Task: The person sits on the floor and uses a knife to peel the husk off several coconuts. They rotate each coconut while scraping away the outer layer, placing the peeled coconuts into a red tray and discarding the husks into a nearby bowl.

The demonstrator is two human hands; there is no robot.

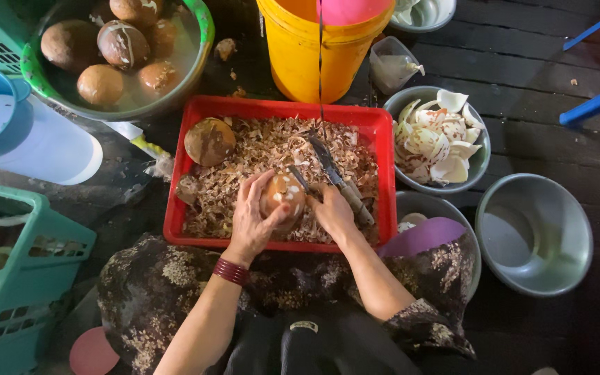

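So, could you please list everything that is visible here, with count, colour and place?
tray: 1, red, centre, full of brown shavings
coconut: 1, brown, in left hand
blade: 1, dark, against that coconut
coconut on tray: 1, brown, tray's upper left
green bowl: 1, top left, about six coconuts
bucket: 1, yellow, top centre
white pieces bowl: 1, grey, right
metal bowl: 1, grey, lower right
crates: 2, teal, left
left hand: 1, holds coconut
right hand: 1, fingers gripping blade

My forearms are bare. A dark red ribbed wristband (230,271) circles my left wrist, just below the near rim of the red tray (175,208). Below that rim, dark cloth with a pale gold floral print (154,285) covers my lap and elbows.
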